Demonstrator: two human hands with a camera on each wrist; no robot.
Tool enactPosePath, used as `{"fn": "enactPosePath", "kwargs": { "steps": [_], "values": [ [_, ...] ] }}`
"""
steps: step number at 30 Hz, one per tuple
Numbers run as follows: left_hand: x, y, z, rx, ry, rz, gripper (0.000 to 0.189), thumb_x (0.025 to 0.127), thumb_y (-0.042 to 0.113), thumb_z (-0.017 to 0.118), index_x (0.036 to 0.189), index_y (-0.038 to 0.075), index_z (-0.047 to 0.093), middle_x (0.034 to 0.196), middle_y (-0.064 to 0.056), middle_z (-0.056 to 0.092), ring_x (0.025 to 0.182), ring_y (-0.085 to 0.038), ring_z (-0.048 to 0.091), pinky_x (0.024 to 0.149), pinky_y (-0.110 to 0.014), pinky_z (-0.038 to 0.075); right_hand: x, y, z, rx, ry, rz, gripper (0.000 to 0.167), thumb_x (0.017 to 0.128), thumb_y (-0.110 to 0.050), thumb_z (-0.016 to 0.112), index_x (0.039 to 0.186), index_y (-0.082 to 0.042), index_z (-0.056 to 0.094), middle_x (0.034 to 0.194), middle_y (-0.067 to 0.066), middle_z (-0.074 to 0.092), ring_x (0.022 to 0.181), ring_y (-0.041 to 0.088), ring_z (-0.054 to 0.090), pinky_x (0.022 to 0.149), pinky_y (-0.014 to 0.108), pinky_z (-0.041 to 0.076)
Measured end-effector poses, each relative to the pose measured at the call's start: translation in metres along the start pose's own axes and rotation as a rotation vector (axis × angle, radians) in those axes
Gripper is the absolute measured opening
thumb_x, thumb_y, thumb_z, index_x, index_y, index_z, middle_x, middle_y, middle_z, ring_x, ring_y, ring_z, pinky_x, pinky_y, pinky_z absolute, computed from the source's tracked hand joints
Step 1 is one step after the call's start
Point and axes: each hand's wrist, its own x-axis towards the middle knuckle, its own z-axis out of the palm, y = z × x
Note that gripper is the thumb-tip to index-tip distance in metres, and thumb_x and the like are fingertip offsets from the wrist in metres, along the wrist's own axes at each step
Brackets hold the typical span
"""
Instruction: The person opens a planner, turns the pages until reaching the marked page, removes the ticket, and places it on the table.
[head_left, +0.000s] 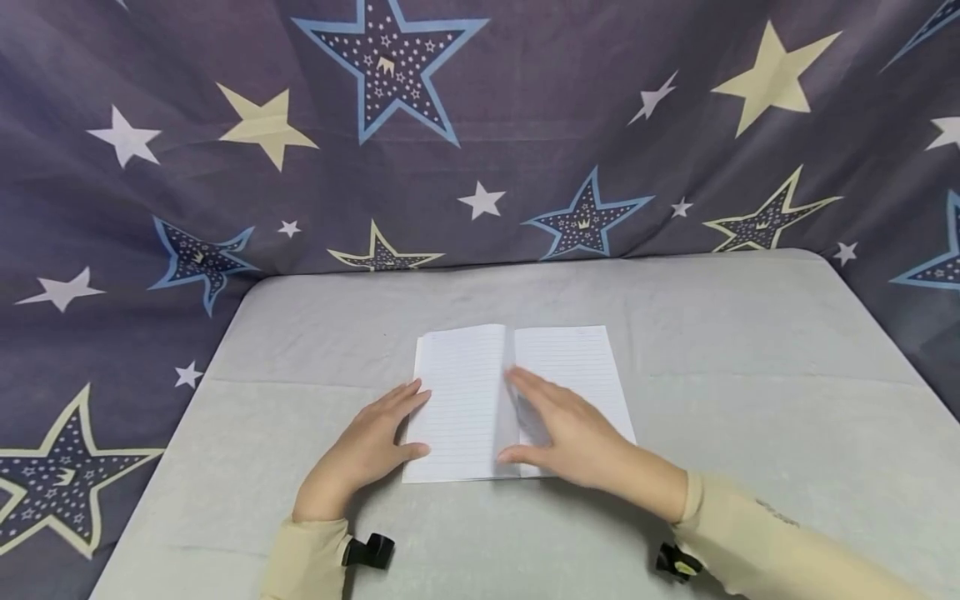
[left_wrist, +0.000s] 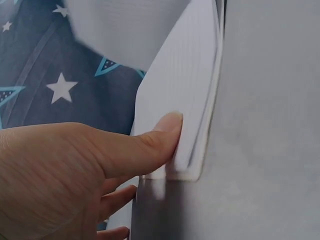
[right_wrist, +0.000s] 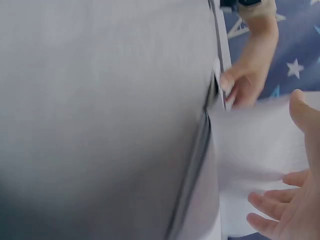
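Note:
A lined notebook (head_left: 459, 400) lies spread open, its white pages to both sides of the fold. One page (head_left: 507, 417) stands lifted near the middle, also seen as a pale sheet (right_wrist: 260, 155) in the right wrist view. My left hand (head_left: 372, 439) rests at the notebook's left edge; its thumb (left_wrist: 162, 135) presses on the left pages in the left wrist view. My right hand (head_left: 573, 433) is over the right half, thumb and fingers spread, fingertips beside the raised page. In the right wrist view, the fingers are extended against that sheet.
A light grey cloth-covered table (head_left: 750, 400) carries the notebook. Behind it hangs a dark curtain (head_left: 525, 100) with stars. Black straps with small devices sit at both wrists, the left device (head_left: 371, 551) and the right device (head_left: 678, 563).

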Motion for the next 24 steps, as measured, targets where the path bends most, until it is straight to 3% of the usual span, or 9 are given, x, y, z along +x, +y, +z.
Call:
{"fn": "enactPosePath", "kwargs": {
  "steps": [4,8,11,15,19,24],
  "values": [
    [-0.003,-0.006,-0.005,0.000,0.020,-0.030,0.065,0.089,0.018,0.074,0.147,0.003,0.046,0.155,-0.016,0.037,0.143,-0.040,0.031,0.113,-0.061,0.026,0.001,-0.010,0.014,0.000,-0.074,-0.056,0.093,0.081,-0.058,0.073,0.151,-0.007,0.039,0.155,0.013,0.038,0.139,0.033,0.040,0.111,0.052,0.036],
    [-0.006,-0.009,-0.010,-0.009,0.073,-0.070,0.050,0.098,0.013,0.062,0.145,0.004,0.049,0.150,-0.016,0.045,0.138,-0.040,0.039,0.112,-0.058,0.031,-0.001,-0.012,0.022,-0.039,-0.138,-0.083,0.084,0.083,-0.056,0.072,0.147,-0.009,0.046,0.151,0.013,0.044,0.138,0.031,0.042,0.110,0.050,0.037],
    [-0.006,-0.009,-0.013,-0.021,0.117,-0.093,0.043,0.102,0.012,0.054,0.144,0.005,0.051,0.146,-0.017,0.050,0.135,-0.039,0.044,0.110,-0.056,0.035,-0.004,-0.012,0.025,-0.110,-0.175,-0.120,0.078,0.084,-0.055,0.072,0.143,-0.009,0.051,0.149,0.014,0.046,0.138,0.029,0.042,0.109,0.047,0.039],
    [-0.002,-0.004,-0.011,-0.035,0.138,-0.074,0.044,0.101,0.014,0.056,0.144,0.005,0.052,0.147,-0.016,0.049,0.136,-0.038,0.043,0.111,-0.056,0.034,-0.007,-0.014,0.026,-0.212,-0.250,-0.182,0.073,0.088,-0.057,0.066,0.141,-0.009,0.054,0.152,0.016,0.043,0.143,0.030,0.035,0.111,0.048,0.036],
    [0.004,0.004,-0.001,-0.022,0.089,-0.005,0.059,0.093,0.024,0.070,0.145,0.005,0.049,0.153,-0.015,0.042,0.140,-0.038,0.037,0.113,-0.057,0.030,-0.007,-0.013,0.024,-0.195,-0.294,-0.207,0.064,0.092,-0.053,0.063,0.141,-0.012,0.055,0.153,0.012,0.043,0.144,0.031,0.032,0.113,0.050,0.034],
    [0.005,0.013,0.006,0.021,0.009,0.016,0.072,0.085,0.026,0.078,0.147,0.004,0.047,0.156,-0.015,0.036,0.144,-0.039,0.029,0.114,-0.059,0.025,-0.012,-0.003,0.014,-0.082,-0.209,-0.229,0.055,0.093,-0.042,0.067,0.138,-0.011,0.057,0.146,0.008,0.052,0.136,0.024,0.045,0.110,0.046,0.039]
  ]
}}
